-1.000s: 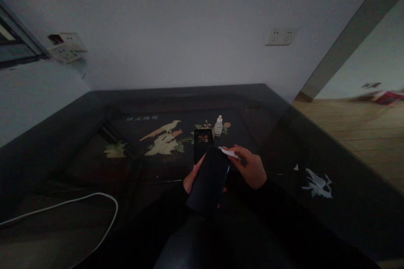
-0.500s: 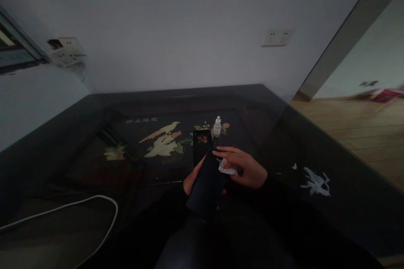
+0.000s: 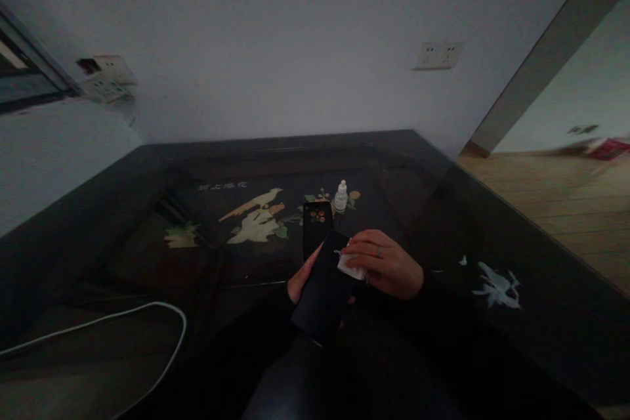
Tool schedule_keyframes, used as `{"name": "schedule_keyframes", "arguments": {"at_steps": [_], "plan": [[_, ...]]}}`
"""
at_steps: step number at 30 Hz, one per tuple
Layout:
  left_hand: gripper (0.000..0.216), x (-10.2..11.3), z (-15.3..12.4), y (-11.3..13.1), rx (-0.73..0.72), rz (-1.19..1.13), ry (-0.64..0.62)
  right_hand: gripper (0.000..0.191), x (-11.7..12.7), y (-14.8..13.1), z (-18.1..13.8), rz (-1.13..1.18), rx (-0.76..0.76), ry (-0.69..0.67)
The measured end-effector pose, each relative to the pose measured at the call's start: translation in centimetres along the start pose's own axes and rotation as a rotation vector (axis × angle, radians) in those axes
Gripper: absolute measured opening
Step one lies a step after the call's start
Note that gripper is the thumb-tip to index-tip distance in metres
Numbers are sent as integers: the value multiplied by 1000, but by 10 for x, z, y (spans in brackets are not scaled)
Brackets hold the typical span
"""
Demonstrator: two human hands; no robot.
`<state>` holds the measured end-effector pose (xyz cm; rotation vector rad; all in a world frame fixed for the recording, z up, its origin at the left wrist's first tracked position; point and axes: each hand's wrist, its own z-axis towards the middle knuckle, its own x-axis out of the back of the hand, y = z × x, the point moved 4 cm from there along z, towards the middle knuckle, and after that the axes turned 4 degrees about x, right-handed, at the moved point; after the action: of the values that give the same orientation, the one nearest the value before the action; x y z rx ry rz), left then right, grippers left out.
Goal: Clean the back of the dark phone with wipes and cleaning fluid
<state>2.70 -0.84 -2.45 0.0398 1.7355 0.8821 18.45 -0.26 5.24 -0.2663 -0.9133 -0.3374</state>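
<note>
A dark smartphone (image 3: 322, 292) lies tilted in my left hand (image 3: 302, 277), whose fingers wrap round its edges. My right hand (image 3: 388, 264), with a ring on one finger, pinches a crumpled white tissue (image 3: 350, 266) against the upper right part of the phone's face. Just beyond the phone, a black phone case (image 3: 315, 234) rests on the dark table; the table's pattern shows through its round camera holes. A small white dropper bottle (image 3: 340, 197) stands upright beside the case's top right corner.
Torn white tissue (image 3: 498, 286) lies on the table at the right, with a small scrap (image 3: 462, 260) near it. A white cable (image 3: 157, 305) curves across the front left. The dark glossy table (image 3: 275, 151) meets the wall, which carries sockets (image 3: 438, 54).
My right fingers, stretched out over the phone's top edge before, have curled in and pressed the tissue down on the phone's face. The view has shifted slightly.
</note>
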Motion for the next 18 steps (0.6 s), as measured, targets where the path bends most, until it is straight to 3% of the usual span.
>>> {"name": "schedule_keyframes", "arguments": {"at_steps": [8, 18], "plan": [[83, 1, 0, 0, 72, 7, 1, 21, -5, -11, 6, -187, 35, -270], [81, 1, -1, 0, 77, 0, -4, 19, 0, -12, 3, -196, 105, -50]]}}
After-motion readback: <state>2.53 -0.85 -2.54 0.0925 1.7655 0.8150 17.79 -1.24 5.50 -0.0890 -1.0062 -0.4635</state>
